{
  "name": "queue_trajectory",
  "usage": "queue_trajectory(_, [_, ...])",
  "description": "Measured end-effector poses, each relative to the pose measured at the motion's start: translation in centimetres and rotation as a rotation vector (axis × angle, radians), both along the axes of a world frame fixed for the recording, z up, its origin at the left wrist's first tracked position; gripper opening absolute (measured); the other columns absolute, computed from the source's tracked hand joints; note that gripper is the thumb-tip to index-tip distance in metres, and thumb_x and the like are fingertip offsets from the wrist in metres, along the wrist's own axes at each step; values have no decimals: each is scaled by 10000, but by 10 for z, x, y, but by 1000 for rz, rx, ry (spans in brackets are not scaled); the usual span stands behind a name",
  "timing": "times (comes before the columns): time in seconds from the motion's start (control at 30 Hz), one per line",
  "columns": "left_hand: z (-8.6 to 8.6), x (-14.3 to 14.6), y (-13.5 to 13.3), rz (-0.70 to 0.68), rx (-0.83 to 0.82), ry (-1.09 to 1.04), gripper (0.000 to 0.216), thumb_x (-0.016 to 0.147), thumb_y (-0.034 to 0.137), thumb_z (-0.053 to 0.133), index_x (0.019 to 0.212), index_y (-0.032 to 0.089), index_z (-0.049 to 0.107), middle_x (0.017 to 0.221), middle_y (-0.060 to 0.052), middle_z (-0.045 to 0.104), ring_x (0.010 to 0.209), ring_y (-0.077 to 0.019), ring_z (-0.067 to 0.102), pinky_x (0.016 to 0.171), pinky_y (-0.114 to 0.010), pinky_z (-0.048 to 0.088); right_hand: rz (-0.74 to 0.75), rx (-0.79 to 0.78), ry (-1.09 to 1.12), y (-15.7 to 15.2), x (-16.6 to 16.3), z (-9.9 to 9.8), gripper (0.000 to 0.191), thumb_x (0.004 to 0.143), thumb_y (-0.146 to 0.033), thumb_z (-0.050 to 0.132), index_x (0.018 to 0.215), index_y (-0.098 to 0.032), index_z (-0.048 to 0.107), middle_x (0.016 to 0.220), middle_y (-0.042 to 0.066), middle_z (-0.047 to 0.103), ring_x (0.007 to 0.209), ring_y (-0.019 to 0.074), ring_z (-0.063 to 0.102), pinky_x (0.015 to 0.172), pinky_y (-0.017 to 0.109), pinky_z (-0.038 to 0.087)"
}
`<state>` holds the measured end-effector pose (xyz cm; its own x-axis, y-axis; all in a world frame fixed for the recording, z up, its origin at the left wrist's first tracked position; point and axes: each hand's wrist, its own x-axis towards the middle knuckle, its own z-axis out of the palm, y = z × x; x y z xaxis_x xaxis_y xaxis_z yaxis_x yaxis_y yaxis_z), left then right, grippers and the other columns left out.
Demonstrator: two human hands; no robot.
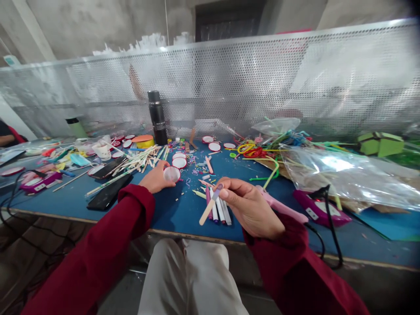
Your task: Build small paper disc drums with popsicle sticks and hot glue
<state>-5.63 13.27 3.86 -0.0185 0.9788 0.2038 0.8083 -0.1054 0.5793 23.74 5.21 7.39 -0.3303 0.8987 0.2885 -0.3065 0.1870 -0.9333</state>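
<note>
My left hand (156,178) reaches out over the blue table (170,210) and its fingers close on a small round white cup with a red rim (172,173). Close to the front edge, my right hand (250,205) pinches a flat wooden stick (210,206) that slants down to the left. Beneath that stick lie several markers (219,210), side by side. Two more red-rimmed cups (179,161) stand just behind the left hand, next to a heap of wooden sticks (139,161).
A black flask (157,117) stands at the back before a perforated metal screen (262,74). A pink glue gun (282,208) with a black cable lies right of my hand. Clear plastic bags (348,175), coloured straws (262,151), black phones (108,192) and yellow tape (144,141) crowd the table.
</note>
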Motion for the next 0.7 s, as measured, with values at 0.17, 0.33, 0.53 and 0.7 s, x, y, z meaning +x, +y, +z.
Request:
queue_trajectory(0.17, [1,8,-16,16,-112,-755,603,637,322,863,1110,189,513,903,-9,641,642,-104,561,546,-217,422,-34,-11,-15,0,1,1,287,671,-453,882,740,-223,725,808,11,689,774,160,594,800,329,506])
queue_trajectory(0.33, [13,16,-33,-20,-77,-965,440,759,394,796,1094,198,587,789,20,615,588,-87,550,513,-193,461,-38,-27,32,7,0,1,284,655,-439,891,736,-228,719,808,1,683,773,147,589,791,316,500])
queue_trajectory(0.53, [46,34,-79,-180,80,-803,444,789,398,780,1163,207,636,825,16,643,659,-105,570,595,-211,495,-27,-35,42,16,3,7,285,660,-447,889,752,-233,724,806,-13,675,738,132,574,756,306,484])
queue_trajectory(0.7, [59,51,-112,-268,-114,-757,313,754,389,815,922,163,676,813,-5,665,703,-121,575,648,-226,466,-26,-28,4,19,7,10,305,656,-449,889,755,-217,718,792,-13,668,688,117,545,692,284,469])
